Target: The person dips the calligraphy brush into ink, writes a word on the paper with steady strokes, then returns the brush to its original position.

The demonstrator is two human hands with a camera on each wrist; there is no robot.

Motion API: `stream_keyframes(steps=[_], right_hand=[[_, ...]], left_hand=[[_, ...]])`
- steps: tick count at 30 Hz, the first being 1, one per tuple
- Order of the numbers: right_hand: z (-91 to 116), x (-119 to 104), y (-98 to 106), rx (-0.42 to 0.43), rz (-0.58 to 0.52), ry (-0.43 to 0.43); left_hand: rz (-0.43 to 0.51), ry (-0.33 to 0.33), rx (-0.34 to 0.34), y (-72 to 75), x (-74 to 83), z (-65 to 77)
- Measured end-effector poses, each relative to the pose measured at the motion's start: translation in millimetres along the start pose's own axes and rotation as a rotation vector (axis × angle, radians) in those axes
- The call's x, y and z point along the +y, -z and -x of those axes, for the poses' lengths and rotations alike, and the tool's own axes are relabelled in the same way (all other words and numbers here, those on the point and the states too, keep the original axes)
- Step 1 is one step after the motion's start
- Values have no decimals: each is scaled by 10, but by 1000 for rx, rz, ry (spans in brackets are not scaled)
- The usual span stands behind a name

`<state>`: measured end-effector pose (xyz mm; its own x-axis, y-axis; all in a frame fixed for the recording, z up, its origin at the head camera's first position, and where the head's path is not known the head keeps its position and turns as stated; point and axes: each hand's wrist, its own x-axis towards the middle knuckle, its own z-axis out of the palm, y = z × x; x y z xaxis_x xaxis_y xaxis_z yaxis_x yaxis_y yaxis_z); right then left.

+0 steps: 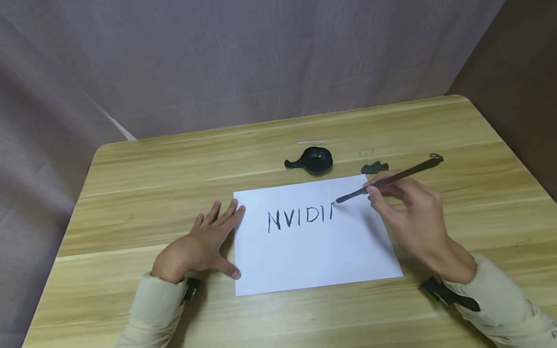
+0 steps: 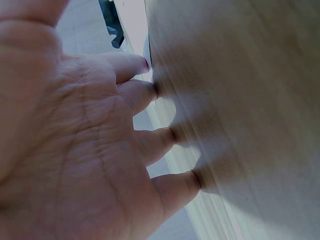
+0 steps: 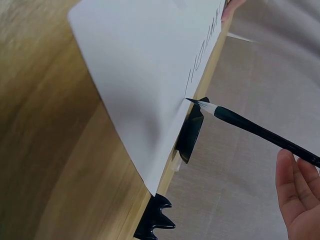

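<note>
A white sheet of paper (image 1: 311,259) lies on the wooden table, with dark letters reading roughly "NVIDI" and a further stroke. My right hand (image 1: 412,217) pinches a dark writing brush (image 1: 392,179) between thumb and fingers. The brush tilts, its inked tip touching the paper at the last stroke, as the right wrist view also shows at the brush tip (image 3: 192,100). Spread over the paper's left edge, my left hand (image 1: 202,249) rests with straight fingers, the fingertips and thumb on the sheet. In the left wrist view its palm (image 2: 85,135) faces the camera.
Beyond the paper sits a black ink dish (image 1: 317,160) with a short handle. A thin clear stick (image 1: 311,142) lies behind it. A small black wavy brush rest (image 1: 374,167) stands at the paper's far right corner. Grey curtain (image 1: 253,54) hangs behind the table (image 1: 133,202).
</note>
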<state>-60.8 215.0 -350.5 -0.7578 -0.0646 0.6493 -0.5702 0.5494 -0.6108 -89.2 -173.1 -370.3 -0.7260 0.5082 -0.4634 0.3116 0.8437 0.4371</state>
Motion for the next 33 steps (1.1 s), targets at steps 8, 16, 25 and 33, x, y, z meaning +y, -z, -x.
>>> stream_keyframes(steps=[8, 16, 25, 33], right_hand=[[14, -1, 11, -27, 0, -16], [31, -39, 39, -15, 44, 0], [18, -84, 104, -48, 91, 5], [-11, -140, 79, 43, 28, 13]], left_hand=[[4, 0, -5, 6, 16, 2], [2, 5, -4, 11, 20, 6], [0, -4, 0, 12, 11, 12], [-6, -10, 8, 1, 9, 16]])
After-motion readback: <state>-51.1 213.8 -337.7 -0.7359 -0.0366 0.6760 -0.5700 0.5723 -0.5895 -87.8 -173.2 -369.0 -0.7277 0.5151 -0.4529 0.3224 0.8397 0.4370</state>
